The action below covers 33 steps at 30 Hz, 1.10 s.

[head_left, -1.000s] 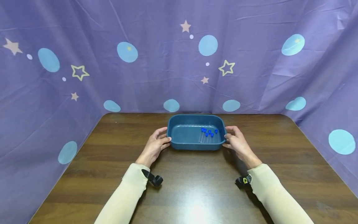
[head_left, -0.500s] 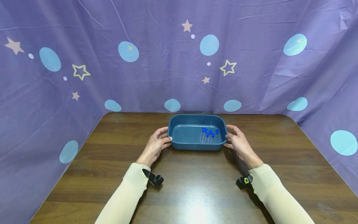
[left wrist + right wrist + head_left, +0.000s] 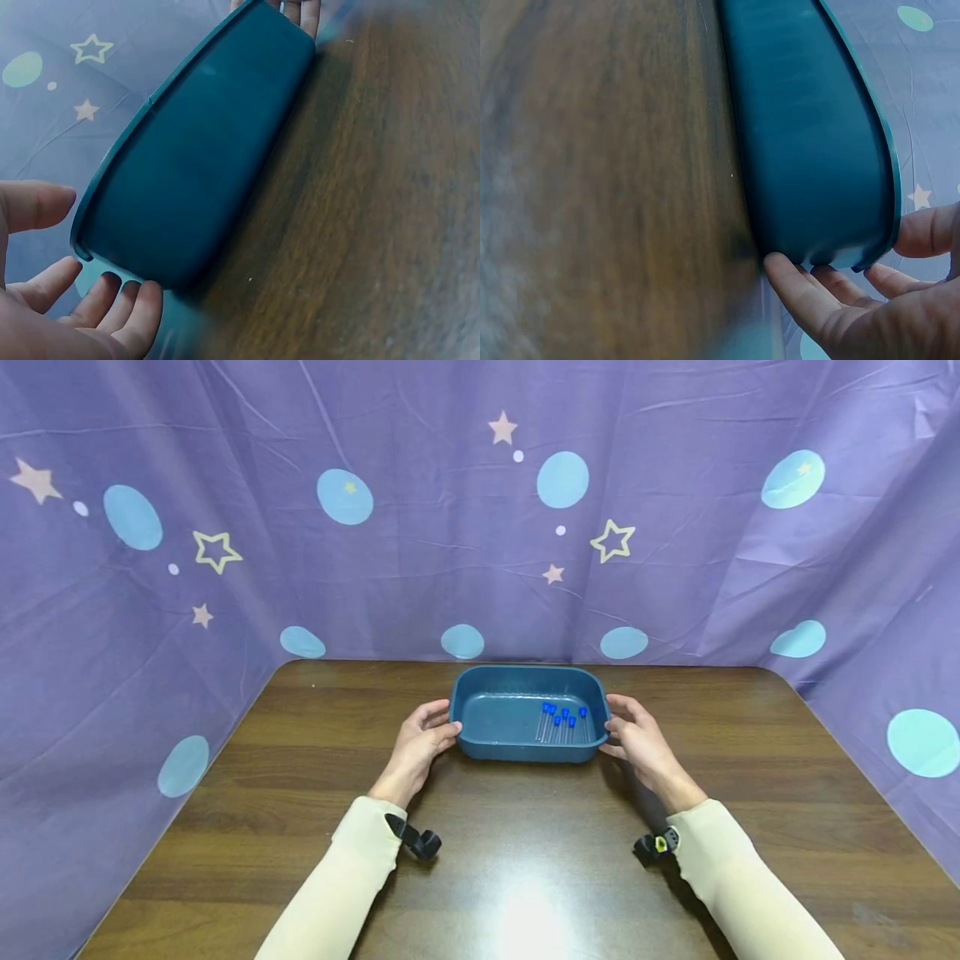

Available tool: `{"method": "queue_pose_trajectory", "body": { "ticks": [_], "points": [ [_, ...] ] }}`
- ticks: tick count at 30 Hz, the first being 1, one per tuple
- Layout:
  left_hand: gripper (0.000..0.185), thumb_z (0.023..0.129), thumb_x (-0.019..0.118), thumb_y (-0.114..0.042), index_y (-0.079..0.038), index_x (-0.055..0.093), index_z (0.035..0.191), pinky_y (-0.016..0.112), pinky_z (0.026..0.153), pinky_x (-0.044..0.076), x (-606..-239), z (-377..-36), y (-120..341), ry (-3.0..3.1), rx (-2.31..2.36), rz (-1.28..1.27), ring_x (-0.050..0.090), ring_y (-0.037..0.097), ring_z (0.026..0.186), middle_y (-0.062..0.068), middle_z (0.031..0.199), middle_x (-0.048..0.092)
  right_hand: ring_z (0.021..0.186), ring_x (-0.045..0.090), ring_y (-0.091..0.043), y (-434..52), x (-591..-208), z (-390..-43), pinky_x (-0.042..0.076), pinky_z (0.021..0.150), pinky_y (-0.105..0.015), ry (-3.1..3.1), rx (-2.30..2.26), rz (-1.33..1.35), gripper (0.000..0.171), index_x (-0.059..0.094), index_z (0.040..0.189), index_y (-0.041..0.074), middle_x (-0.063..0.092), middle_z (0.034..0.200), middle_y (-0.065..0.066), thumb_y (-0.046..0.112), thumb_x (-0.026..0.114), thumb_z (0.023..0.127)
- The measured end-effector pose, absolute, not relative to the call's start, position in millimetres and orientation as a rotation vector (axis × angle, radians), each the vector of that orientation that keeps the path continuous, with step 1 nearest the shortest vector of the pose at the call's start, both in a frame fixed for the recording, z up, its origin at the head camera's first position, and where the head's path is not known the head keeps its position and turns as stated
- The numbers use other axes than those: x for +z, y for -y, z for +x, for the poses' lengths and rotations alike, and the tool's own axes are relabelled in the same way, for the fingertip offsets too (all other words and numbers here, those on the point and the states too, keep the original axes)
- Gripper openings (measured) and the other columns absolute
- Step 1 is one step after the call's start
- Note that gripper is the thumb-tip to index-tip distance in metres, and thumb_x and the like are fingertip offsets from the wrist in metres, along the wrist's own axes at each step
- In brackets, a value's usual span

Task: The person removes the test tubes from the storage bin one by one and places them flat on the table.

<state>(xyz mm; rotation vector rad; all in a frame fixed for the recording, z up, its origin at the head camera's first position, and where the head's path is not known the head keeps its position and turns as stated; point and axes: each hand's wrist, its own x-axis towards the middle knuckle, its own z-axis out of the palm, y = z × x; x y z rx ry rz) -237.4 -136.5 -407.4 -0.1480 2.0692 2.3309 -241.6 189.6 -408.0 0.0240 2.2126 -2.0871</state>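
1. Purple star-patterned backdrop (image 3: 675,552), draped behind and beside the tabletop.
2. Wooden tabletop (image 3: 525,860).
3. Blue tray (image 3: 495,745), resting on the tabletop's far middle.
4. Left hand (image 3: 416,750), fingers curled round the tray's left end.
5. Right hand (image 3: 639,745), fingers curled round the tray's right end.
6. Blue-capped tubes (image 3: 558,723), lying inside the tray, right of centre.

Teal tray, blue caps, purple starry cloth

The tray (image 3: 528,743) was dark teal, the tube caps (image 3: 564,716) bright blue, the table (image 3: 525,860) dark brown wood-grain; the backdrop (image 3: 420,552) was purple with pale blue dots and cream stars; sleeves (image 3: 337,893) were cream.
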Motion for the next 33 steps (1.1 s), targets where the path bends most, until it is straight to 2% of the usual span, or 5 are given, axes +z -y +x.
{"method": "queue_pose_trajectory", "body": {
  "ticks": [8,11,16,23,33],
  "points": [
    [0.049,0.084,0.065,-0.001,0.001,0.051,0.131,0.043,0.089,0.047,-402,-236,139,-2.273,2.263,-0.132,0.057,0.026,0.106,0.024,0.129,0.053,0.120,0.046,-0.045,-190,-408,-242,0.045,0.093,-0.052,-2.210,-2.083,0.032,0.053,0.028,0.146,0.005,0.031,0.144,-0.025,0.002,0.038,0.094],
    [0.045,0.084,0.066,-0.002,-0.003,0.055,0.128,0.037,0.085,0.048,-399,-236,141,-2.357,2.228,-0.124,0.056,0.028,0.110,0.022,0.128,0.055,0.120,0.045,-0.045,-190,-408,-242,0.045,0.093,-0.052,-2.213,-2.081,0.029,0.052,0.028,0.146,0.005,0.032,0.143,-0.025,0.003,0.038,0.094],
    [0.042,0.085,0.067,-0.002,-0.002,0.057,0.126,0.029,0.081,0.048,-395,-235,141,-2.464,2.182,-0.085,0.056,0.030,0.114,0.020,0.124,0.057,0.121,0.045,-0.046,-190,-408,-243,0.044,0.093,-0.052,-2.208,-2.084,0.019,0.052,0.028,0.146,0.005,0.032,0.143,-0.026,0.002,0.038,0.095],
    [0.039,0.084,0.067,-0.001,0.003,0.059,0.122,0.038,0.092,0.046,-390,-235,138,-2.554,2.140,-0.005,0.058,0.030,0.113,0.019,0.120,0.060,0.120,0.045,-0.045,-190,-408,-243,0.044,0.093,-0.052,-2.210,-2.082,0.026,0.051,0.029,0.146,0.005,0.031,0.143,-0.025,0.003,0.038,0.095],
    [0.031,0.083,0.067,0.000,0.002,0.064,0.114,0.043,0.095,0.045,-380,-238,129,-2.742,2.025,0.145,0.058,0.033,0.111,0.019,0.115,0.064,0.119,0.046,-0.045,-191,-410,-244,0.046,0.093,-0.050,-2.194,-2.097,0.026,0.052,0.029,0.145,0.006,0.032,0.141,-0.025,0.003,0.039,0.094]
  ]
}}
